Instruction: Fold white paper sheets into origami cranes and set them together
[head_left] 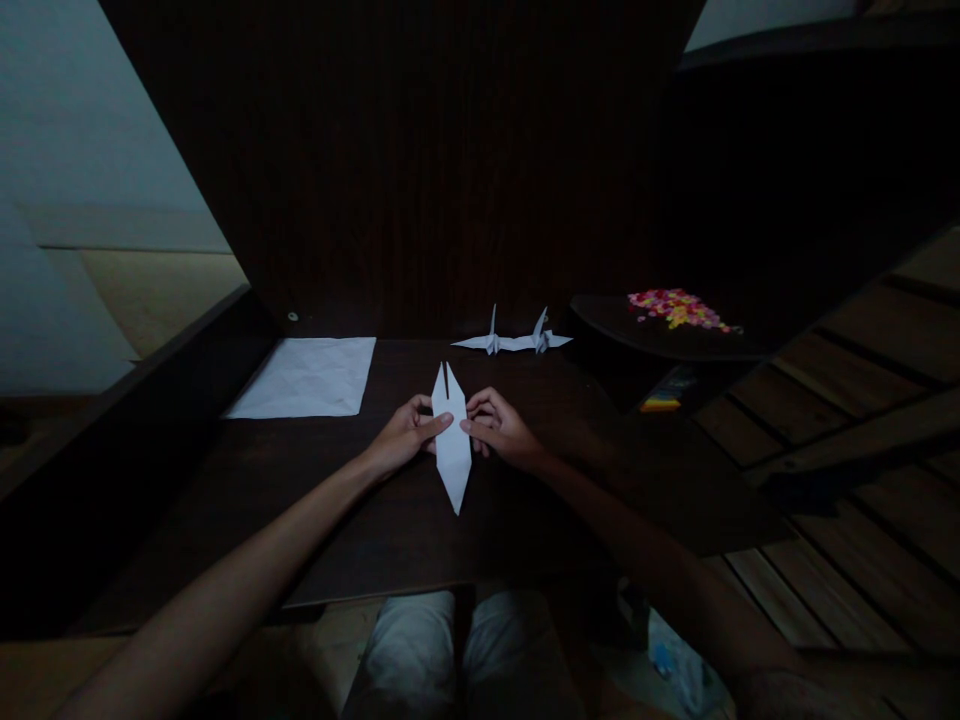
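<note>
A piece of white paper (454, 460), folded into a long pointed shape with two narrow points at its far end, is held just over the dark desk. My left hand (409, 435) grips its left edge, thumb on top and fingers curled behind. On the opposite edge my right hand (501, 430) pinches it the same way, the thumb lying on the front face. Beyond the hands, two folded white paper cranes (516, 343) stand side by side at the back of the desk. A creased white sheet (307, 378) lies flat to the left.
The dark desk (360, 540) has a raised side panel (135, 400) at left and a tall back panel (420, 170). To the right, a small shelf (600, 318) carries a heap of pink and yellow bits (682, 308). Under it sits a yellow-orange item (660, 405).
</note>
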